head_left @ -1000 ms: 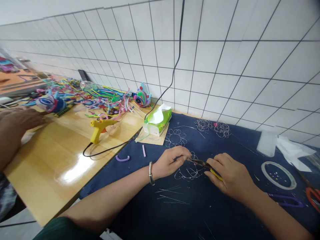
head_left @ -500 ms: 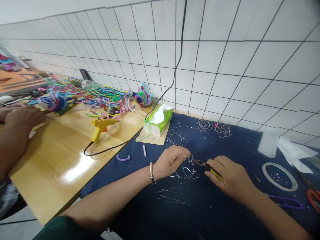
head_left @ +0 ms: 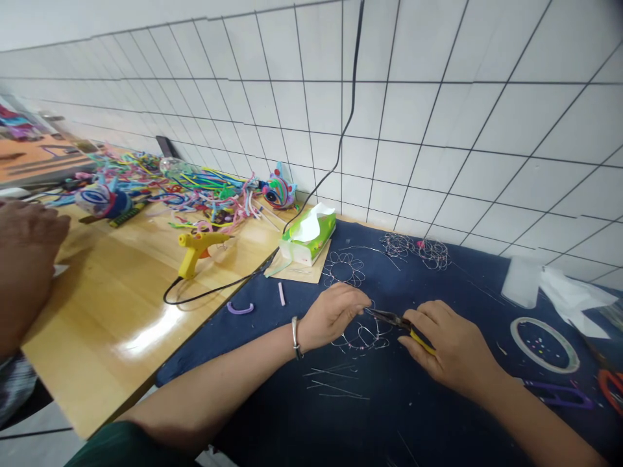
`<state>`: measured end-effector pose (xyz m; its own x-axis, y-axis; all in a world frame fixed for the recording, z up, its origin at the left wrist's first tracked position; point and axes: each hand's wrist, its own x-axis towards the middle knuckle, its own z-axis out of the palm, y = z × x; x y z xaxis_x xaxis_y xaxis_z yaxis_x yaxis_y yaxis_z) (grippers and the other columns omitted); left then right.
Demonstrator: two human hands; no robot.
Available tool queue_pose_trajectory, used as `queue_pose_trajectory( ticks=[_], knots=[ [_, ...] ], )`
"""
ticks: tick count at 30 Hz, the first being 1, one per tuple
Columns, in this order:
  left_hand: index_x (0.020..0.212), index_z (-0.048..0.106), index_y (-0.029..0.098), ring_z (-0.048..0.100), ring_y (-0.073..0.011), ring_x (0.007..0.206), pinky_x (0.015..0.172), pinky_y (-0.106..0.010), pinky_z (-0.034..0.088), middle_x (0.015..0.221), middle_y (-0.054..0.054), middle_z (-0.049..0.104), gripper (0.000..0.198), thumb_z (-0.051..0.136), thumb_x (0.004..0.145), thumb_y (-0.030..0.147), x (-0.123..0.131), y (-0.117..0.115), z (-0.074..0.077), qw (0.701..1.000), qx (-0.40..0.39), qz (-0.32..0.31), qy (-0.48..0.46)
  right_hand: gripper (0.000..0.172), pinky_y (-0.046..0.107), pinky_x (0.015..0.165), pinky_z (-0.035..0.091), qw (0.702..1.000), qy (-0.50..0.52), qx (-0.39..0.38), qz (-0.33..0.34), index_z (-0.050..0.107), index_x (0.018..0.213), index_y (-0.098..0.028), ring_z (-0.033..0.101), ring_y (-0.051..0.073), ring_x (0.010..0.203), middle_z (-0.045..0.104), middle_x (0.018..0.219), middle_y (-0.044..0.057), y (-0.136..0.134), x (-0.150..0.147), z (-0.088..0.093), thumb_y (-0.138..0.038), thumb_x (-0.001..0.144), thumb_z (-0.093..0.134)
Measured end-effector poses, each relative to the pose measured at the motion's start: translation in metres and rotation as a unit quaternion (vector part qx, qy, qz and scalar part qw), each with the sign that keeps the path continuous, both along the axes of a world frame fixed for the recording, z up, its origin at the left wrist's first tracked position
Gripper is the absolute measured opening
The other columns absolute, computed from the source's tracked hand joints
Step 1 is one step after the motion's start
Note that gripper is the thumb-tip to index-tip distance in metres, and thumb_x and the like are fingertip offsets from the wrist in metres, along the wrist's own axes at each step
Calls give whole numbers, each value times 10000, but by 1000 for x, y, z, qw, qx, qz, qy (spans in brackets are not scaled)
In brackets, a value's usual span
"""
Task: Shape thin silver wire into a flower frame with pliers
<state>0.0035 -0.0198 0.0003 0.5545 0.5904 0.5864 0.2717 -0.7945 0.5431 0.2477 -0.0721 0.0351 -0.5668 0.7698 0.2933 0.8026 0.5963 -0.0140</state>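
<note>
My right hand (head_left: 440,334) is wrapped round the yellow-and-black handles of a pair of pliers (head_left: 392,318). Their jaws point left and meet the edge of a looped wire ring (head_left: 363,344) with small pinkish beads on it. My left hand (head_left: 335,314), a bangle on its wrist, pinches the ring's upper edge right at the plier tips; the pinched bit is hidden by the fingers. Several straight wire pieces (head_left: 335,384) lie on the dark blue cloth below. Just behind my left hand rests a finished-looking wire flower ring (head_left: 343,268).
Tangled wire shapes (head_left: 413,250) lie by the tiled wall. At right are a round bead dish (head_left: 545,344), purple-handled tool (head_left: 559,394) and orange-handled scissors (head_left: 608,389). A green tissue pack (head_left: 309,237), yellow glue gun (head_left: 195,250) and a co-worker's hand (head_left: 32,240) are left.
My hands and the pliers hold almost the same place, with the wire ring tilted slightly. At left, the co-worker's hand has drawn back to the left.
</note>
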Motion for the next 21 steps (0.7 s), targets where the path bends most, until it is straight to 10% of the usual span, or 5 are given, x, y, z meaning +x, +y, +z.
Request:
queue_pose_trajectory(
  ticks=[21],
  knots=[
    [983, 547, 161, 586, -138, 811, 791, -325, 460, 770, -40, 648, 205, 364, 891, 162, 1, 0, -2, 999, -37, -20, -11, 240, 256, 634, 376, 996, -29, 84, 9, 591, 966, -162, 476, 154, 736, 548, 790, 65, 0, -1, -6, -330, 822, 495]
  ],
)
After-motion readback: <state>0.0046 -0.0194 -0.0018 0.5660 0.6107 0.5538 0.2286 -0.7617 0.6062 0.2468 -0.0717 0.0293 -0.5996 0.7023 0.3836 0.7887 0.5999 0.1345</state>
